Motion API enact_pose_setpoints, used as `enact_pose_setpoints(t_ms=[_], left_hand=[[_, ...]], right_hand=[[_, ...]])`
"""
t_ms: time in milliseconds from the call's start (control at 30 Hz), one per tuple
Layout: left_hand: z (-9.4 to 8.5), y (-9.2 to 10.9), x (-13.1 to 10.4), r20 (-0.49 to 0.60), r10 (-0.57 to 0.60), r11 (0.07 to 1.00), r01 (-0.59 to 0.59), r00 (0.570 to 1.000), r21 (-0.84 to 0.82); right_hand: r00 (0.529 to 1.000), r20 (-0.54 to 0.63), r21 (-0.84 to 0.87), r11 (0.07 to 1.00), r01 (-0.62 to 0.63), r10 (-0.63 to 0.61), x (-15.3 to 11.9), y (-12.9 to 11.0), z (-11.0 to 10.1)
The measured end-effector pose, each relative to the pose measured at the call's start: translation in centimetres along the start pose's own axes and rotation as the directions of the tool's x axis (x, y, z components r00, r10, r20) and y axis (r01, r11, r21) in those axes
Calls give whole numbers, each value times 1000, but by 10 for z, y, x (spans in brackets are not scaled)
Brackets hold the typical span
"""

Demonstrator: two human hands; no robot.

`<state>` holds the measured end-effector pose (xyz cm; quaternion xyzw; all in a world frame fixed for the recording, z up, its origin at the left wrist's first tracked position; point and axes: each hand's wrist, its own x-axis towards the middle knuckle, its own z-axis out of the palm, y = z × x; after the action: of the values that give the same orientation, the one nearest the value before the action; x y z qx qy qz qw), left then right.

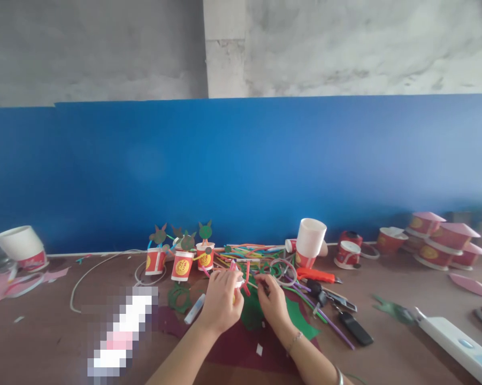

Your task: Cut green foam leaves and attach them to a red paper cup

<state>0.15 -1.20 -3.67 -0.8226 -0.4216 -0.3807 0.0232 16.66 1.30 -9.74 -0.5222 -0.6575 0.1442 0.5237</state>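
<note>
My left hand (pixel 222 300) is closed around a small paper cup (pixel 239 282), mostly hidden behind my fingers. A bent red straw (pixel 247 275) sticks out at the cup's right side. Just to the right, my right hand (pixel 272 300) has its fingers curled together near the straw; a dark bit shows at the fingertips, too small to name. Under both hands lie green paper (pixel 300 318) and dark red paper (pixel 241 350). Behind and left stand red-and-white paper cups (pixel 182 266) with straw arms and green animal heads (pixel 205 231).
A pile of coloured straws (pixel 241 250) lies along the blue partition (pixel 241 171). To the right are stacked white cups (pixel 311 238), an orange utility knife (pixel 316 275), keys with a black fob (pixel 356 327) and a white power strip (pixel 457 342). A glue stick (pixel 194 309) lies left.
</note>
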Motion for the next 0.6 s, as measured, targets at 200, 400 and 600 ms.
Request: enact_pose_setpoints(t_ms=[200,400,600], left_hand=[[13,-16,-14,-156,-3,996,-10,988,-87],[24,-18,-25,-259,105,974,-152,960,-169],[29,-20,-24,-339,7,979,-76,941,-191]], right_hand=[[982,65,217,958,-187,177,3,-17,0],[924,325,482,805,-346,202,16,-47,-1],[836,502,586,623,-518,223,25,-51,14]])
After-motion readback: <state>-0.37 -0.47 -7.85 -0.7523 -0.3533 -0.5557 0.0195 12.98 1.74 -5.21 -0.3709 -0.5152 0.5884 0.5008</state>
